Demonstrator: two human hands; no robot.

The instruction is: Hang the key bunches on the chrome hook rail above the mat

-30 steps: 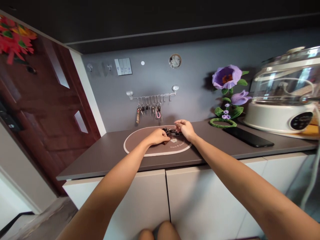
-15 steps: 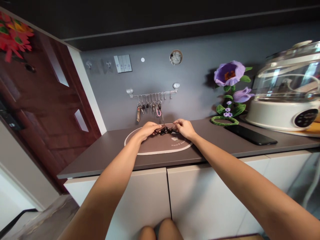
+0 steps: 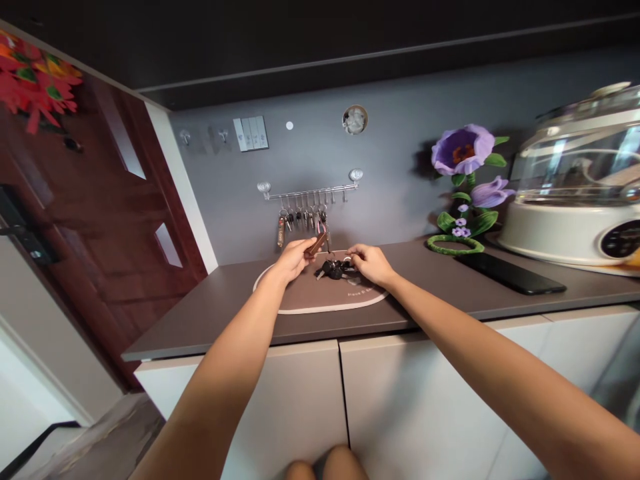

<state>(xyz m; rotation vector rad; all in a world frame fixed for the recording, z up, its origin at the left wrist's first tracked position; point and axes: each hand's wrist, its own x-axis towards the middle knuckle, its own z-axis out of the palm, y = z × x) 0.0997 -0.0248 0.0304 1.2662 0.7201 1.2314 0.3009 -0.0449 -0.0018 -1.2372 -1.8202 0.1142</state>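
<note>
My left hand is closed on a flat brown key tag, raised and tilted above the mat. My right hand pinches a small metal key ring at the right end of a bunch of keys with black heads. Those keys are low over the oval brown mat; whether they touch it I cannot tell. Behind my hands, several more keys hang from a clear hook rail on the wall. One of them has a tan tag.
A black phone lies on the counter to the right. Behind it are purple fabric flowers on a green ring base and a white appliance with a transparent top. A dark cabinet overhangs the counter. A brown door is at left.
My left hand has lifted the brown tag upward, while the keys sit apart from it, more exposed between my hands. My right hand stays by the keys. The view has shifted slightly.
</note>
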